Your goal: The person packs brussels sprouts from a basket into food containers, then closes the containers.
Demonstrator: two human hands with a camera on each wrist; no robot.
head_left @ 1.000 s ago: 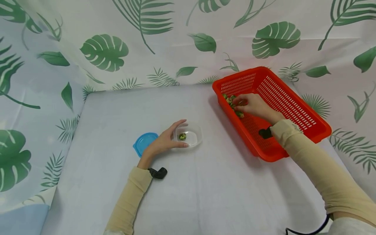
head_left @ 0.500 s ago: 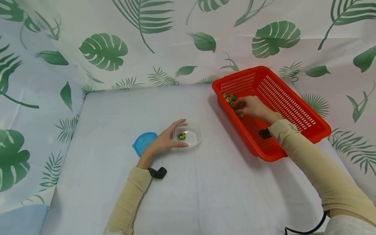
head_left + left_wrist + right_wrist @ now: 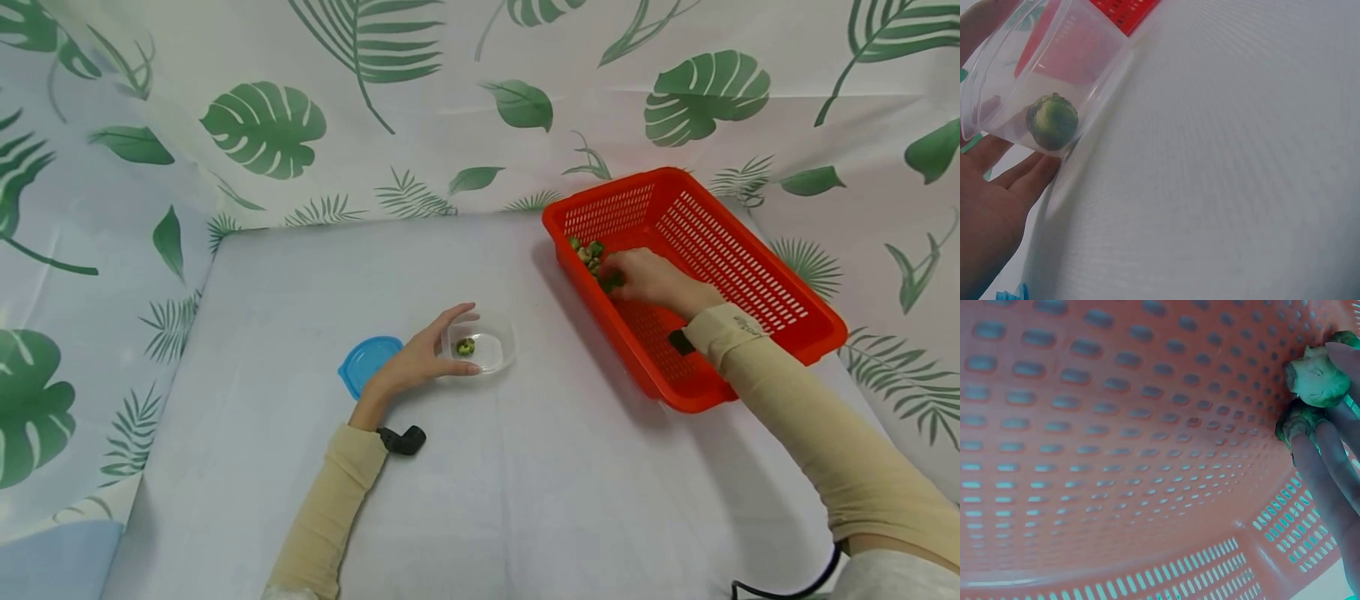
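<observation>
My left hand point(image 3: 415, 360) holds a small clear plastic container point(image 3: 497, 350), thumb and fingers on opposite sides. One Brussels sprout point(image 3: 1052, 122) lies inside it, against the wall in the left wrist view. My right hand point(image 3: 651, 279) reaches into the red basket point(image 3: 652, 387), curled at its left side where several Brussels sprouts point(image 3: 587, 252) are gathered. Seen from the right wrist, the thumb presses a pale green sprout point(image 3: 1317, 378), while the fingers point(image 3: 1311, 465) lie on a darker sprout point(image 3: 1294, 422) below. The head view hides most of the held sprout behind the hand.
A blue lid point(image 3: 367, 364) lies on the white-covered table point(image 3: 450, 500), left of the container and partly behind the left hand. Leaf-patterned cloth point(image 3: 420, 108) closes off the back and sides. A black cable point(image 3: 787, 596) runs by the right sleeve.
My right hand has dipped slightly lower among the sprouts, and its fingers have curled in. The left hand and the container have stayed in place.
</observation>
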